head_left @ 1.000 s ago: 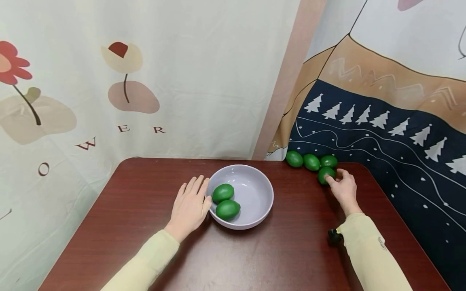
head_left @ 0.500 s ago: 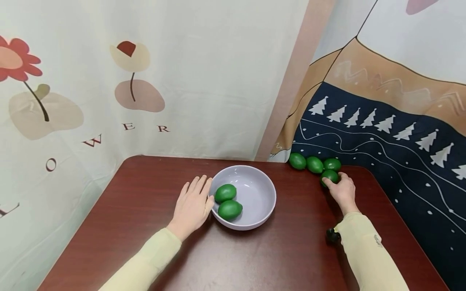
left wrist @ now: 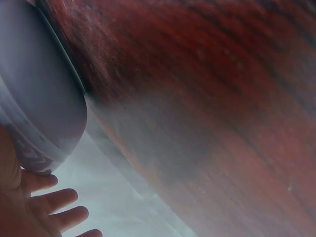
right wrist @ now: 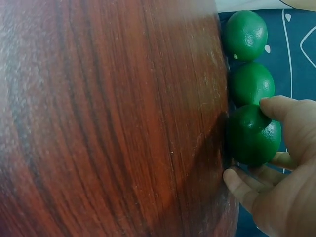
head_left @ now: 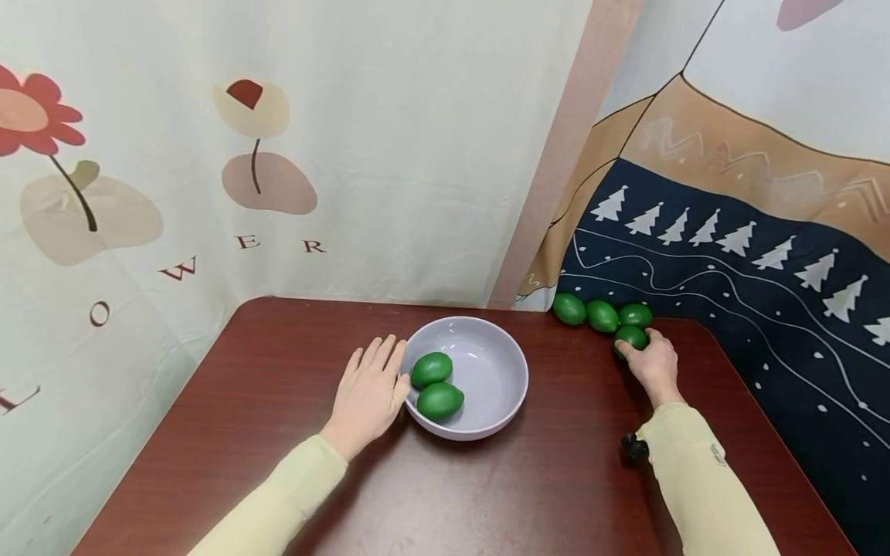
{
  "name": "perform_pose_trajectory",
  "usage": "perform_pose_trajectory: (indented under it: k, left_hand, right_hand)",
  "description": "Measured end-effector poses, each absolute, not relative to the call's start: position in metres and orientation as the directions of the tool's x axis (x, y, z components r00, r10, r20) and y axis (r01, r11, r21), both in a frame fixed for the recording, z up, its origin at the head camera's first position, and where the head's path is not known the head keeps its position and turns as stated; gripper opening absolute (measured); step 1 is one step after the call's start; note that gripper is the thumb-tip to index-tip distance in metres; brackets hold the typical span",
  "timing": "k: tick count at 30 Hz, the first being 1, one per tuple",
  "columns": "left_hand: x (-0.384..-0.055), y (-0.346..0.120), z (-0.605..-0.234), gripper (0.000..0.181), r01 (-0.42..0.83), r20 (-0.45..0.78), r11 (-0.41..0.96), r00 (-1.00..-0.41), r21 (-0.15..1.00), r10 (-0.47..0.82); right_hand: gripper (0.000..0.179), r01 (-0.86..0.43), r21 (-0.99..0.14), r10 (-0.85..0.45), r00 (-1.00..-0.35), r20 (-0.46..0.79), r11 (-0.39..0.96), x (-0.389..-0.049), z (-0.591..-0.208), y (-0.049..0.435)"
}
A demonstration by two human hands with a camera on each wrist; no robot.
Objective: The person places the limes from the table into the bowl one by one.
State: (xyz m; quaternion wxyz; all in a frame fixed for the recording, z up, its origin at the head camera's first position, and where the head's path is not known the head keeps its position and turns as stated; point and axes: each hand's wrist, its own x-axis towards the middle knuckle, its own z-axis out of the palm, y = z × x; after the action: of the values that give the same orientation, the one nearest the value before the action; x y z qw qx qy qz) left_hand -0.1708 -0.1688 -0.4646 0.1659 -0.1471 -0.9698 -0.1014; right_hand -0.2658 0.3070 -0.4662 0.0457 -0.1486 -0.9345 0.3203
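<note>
A pale lavender bowl (head_left: 490, 378) stands mid-table with two green limes inside, one lime (head_left: 431, 369) behind the other lime (head_left: 440, 401). My left hand (head_left: 368, 394) lies with straight fingers along the bowl's left rim; the left wrist view shows its fingers spread beside the bowl's wall (left wrist: 44, 74). At the table's back right, my right hand (head_left: 653, 367) grips the nearest lime (right wrist: 252, 138) between thumb and fingers. Just behind that one sit three more: a left lime (head_left: 568, 308), a middle lime (head_left: 602, 316) and a right lime (head_left: 636, 314).
The dark red wooden table (head_left: 556, 479) has rounded back corners. A pale flower-print curtain (head_left: 417, 154) hangs along its back edge. Navy tree-print cloth (head_left: 799, 340) borders the right side, close to the limes. A small black device (head_left: 633, 449) is on the right wrist.
The right hand's fingers have come round the nearest lime and taken hold of it. The left hand stays at the bowl. The head view has shifted slightly.
</note>
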Motion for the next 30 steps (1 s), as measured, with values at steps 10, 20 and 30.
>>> perform_pose_trajectory:
  k: [10, 20, 30]
  left_hand:
    - [-0.171, -0.167, -0.464, 0.056, 0.322, 0.353, 0.935, -0.9, 0.146, 0.254]
    - [-0.171, -0.167, -0.464, 0.056, 0.322, 0.35, 0.935, -0.901, 0.149, 0.255]
    - [-0.171, -0.168, -0.465, 0.057, 0.319, 0.354, 0.935, -0.902, 0.158, 0.248]
  right_hand:
    - [0.072, 0.255, -0.614, 0.324, -0.946, 0.002, 0.747, -0.267, -0.463, 0.302]
    - [0.068, 0.252, -0.644, 0.351, -0.936, 0.027, 0.722, -0.262, -0.463, 0.297]
    - [0.07, 0.232, -0.676, 0.334, -0.942, 0.023, 0.699, -0.257, -0.464, 0.295]
